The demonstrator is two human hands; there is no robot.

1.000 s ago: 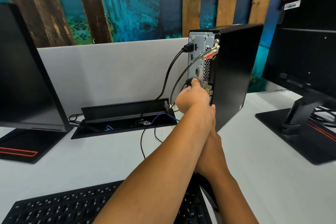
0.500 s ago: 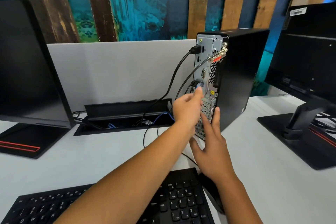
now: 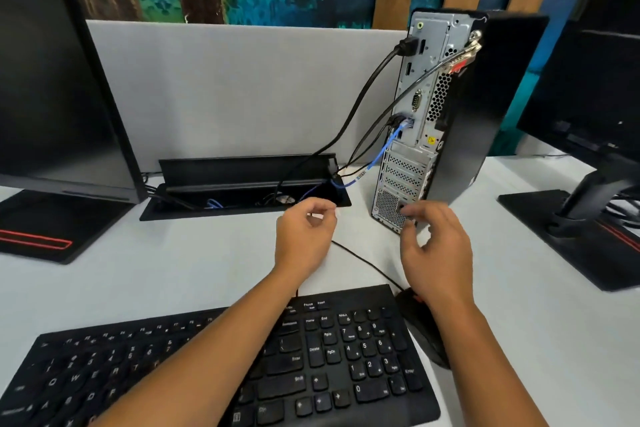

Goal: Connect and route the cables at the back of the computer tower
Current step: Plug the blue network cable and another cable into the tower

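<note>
The black computer tower (image 3: 485, 107) stands upright on the white desk with its metal back panel facing me. A thick black cable (image 3: 367, 90) is plugged in near the top. A thin grey cable (image 3: 408, 90) runs to a clip at the panel's upper right. A blue network cable (image 3: 384, 149) and a black plug sit in ports at mid-height. All cables drop into the open desk cable tray (image 3: 242, 170). My left hand (image 3: 304, 236) hovers in front of the tray, fingers loosely curled, holding nothing. My right hand (image 3: 433, 246) hovers by the tower's lower corner, fingers relaxed.
A black keyboard (image 3: 242, 367) lies near me, with a black mouse (image 3: 419, 322) under my right wrist; its thin cable (image 3: 363, 260) crosses the desk. A monitor (image 3: 52, 80) stands left, another monitor (image 3: 595, 80) right. A grey divider panel (image 3: 225, 90) rises behind the tray.
Both hands have pulled back and down from the tower's back panel. The blue cable, earlier covered by my left hand, now shows plugged in. The view has tilted down.
</note>
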